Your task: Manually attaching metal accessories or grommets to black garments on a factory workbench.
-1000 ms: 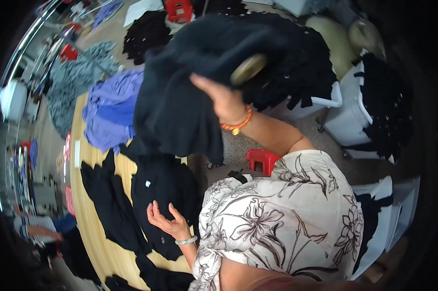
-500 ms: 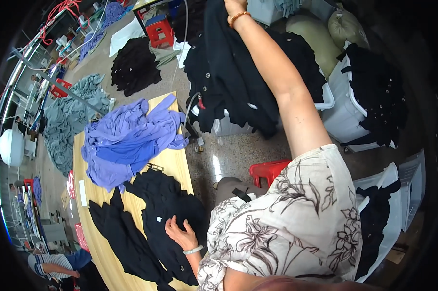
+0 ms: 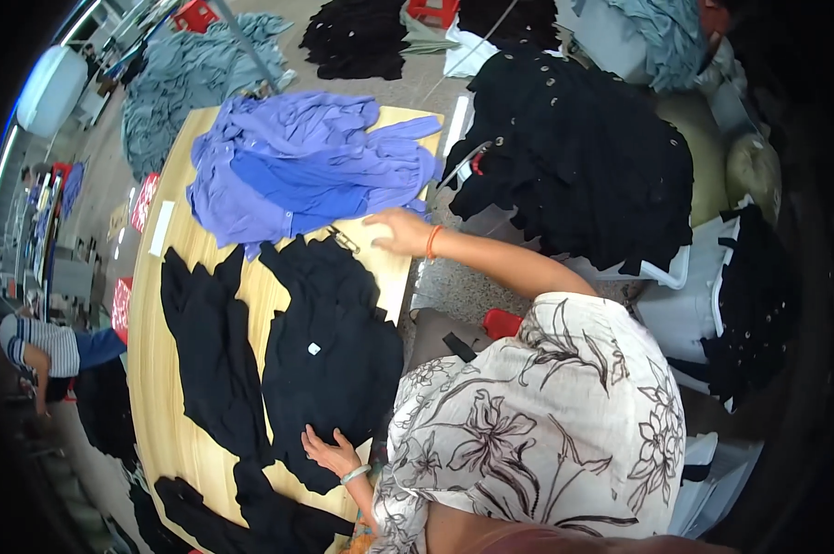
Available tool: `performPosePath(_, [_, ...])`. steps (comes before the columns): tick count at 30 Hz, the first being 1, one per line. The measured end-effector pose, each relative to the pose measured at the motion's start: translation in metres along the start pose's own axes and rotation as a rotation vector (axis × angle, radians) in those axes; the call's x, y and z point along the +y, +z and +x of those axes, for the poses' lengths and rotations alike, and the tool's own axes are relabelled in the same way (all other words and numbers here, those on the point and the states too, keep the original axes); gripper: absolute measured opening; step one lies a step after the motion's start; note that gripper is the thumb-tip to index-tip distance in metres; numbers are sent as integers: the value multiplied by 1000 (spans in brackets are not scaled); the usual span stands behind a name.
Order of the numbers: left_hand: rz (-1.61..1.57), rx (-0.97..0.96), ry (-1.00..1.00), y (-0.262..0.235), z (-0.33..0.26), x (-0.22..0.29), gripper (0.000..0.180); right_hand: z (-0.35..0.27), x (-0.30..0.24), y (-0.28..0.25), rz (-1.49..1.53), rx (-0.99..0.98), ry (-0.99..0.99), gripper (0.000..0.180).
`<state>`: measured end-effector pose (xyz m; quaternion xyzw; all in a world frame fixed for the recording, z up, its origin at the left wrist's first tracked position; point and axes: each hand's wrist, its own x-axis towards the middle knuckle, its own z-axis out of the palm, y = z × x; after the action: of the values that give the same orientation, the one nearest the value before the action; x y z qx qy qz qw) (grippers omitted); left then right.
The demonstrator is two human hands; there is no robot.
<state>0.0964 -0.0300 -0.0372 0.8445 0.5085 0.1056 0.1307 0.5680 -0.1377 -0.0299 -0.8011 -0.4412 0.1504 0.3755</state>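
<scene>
My left hand (image 3: 332,454) lies with spread fingers on the lower end of a black garment (image 3: 329,369). That garment is laid out flat on a wooden table (image 3: 394,272), a small white label showing near its middle. Over the table's right edge is my right hand (image 3: 401,233), fingers stretched out and nothing seen in them. Just left of it lies a small metal tool (image 3: 343,240) that looks like thread snips. A rumpled heap of purple garments (image 3: 315,166) sits beyond my right hand. To the left lies a second black garment (image 3: 218,355), with another black garment (image 3: 251,508) nearest me.
Right of the table, black garments with metal eyelets (image 3: 588,157) cover a white bin (image 3: 671,268). Another white bin (image 3: 684,319) holds more black clothing. Grey-green cloth (image 3: 195,83) and black cloth (image 3: 354,37) lie on the floor. Another person (image 3: 43,346) is at far left.
My right hand has let go of the black garment it gripped over the bin and come back to the table's edge. My left hand stays on the black garment, closer to its lower end. The view has shifted.
</scene>
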Motion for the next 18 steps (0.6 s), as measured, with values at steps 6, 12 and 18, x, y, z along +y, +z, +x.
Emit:
performPosePath(6, [0,-42,21,1,-8,-3,66,21,-37,39,-177,-221,-359,43])
performPosePath(12, [-1,-69,21,20,-1,-33,70,-2,-33,40,-213,-198,-310,40])
performPosePath(18, [99,-83,47,33,5,-53,70,-93,12,23,-338,-147,-7,42])
